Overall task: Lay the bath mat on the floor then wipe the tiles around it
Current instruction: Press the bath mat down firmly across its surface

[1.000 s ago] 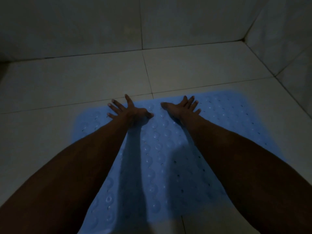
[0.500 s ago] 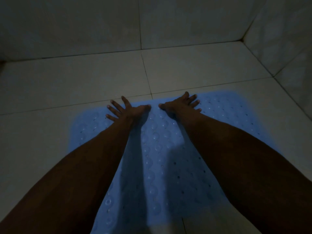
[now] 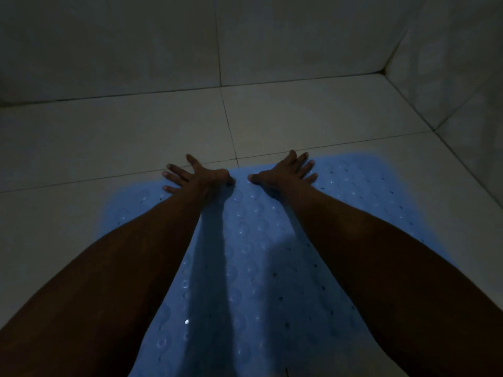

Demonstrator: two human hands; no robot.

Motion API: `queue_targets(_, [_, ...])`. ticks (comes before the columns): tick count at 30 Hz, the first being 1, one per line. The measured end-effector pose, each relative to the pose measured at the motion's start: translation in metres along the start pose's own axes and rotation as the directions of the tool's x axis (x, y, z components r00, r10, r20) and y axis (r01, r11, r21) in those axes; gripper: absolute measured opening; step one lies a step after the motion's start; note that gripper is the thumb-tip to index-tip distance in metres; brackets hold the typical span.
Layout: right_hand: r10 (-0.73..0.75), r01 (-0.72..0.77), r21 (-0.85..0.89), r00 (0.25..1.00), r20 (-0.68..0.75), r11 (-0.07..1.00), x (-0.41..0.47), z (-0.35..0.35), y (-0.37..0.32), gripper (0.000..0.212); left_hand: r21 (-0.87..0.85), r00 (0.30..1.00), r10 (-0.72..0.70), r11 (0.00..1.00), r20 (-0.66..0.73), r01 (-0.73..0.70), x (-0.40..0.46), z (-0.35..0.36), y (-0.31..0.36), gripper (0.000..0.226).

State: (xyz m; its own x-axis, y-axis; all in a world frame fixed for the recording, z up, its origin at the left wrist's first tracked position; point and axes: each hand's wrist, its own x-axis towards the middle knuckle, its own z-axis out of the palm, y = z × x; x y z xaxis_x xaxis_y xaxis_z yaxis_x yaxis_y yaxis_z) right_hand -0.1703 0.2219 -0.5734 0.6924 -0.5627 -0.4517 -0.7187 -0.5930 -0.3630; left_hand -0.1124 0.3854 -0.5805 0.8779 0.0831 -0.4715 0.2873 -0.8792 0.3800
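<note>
The mat [image 3: 253,240] lies flat on the floor [image 3: 109,137], blue and studded with little cups and holes, its far edge near a grout line and its right side not far from the wall [image 3: 462,77]. The step in hand looks to be pressing it down so it sits smooth. To do that well, I'd lean weight through flat palms and work from the middle out toward the edges and corners, so the cups bite and no ripple is trapped. The tiles beyond the mat are not yet wiped, and I see no cloth.

The left hand [image 3: 197,176] is spread wide, fingers straight and fanned, palm down at the far edge of the mat, the fingertips reaching onto bare tile. The right hand [image 3: 285,171] is likewise splayed flat on the mat just beside it, thumbs pointing toward each other with a small gap between. Neither hand grips anything; both only press.
</note>
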Motion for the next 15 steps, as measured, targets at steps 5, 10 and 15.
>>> queue_targets(5, [-0.159, 0.157, -0.043, 0.987, -0.034, 0.987, 0.018, -0.008, 0.034, 0.138, 0.058, 0.999, 0.026, 0.998, -0.021, -0.025, -0.001, -0.001, 0.012, 0.114])
queue_targets(10, [-0.060, 0.059, -0.019, 0.996, -0.073, 0.998, 0.040, -0.025, 0.067, 0.117, 0.012, 0.987, 0.154, 0.988, -0.055, -0.154, -0.002, 0.021, 0.040, 0.082])
queue_targets(15, [-0.073, 0.073, -0.003, 0.997, -0.018, 0.997, 0.046, -0.026, 0.067, 0.123, -0.017, 0.990, 0.133, 0.991, -0.041, -0.134, -0.008, 0.049, 0.054, 0.123])
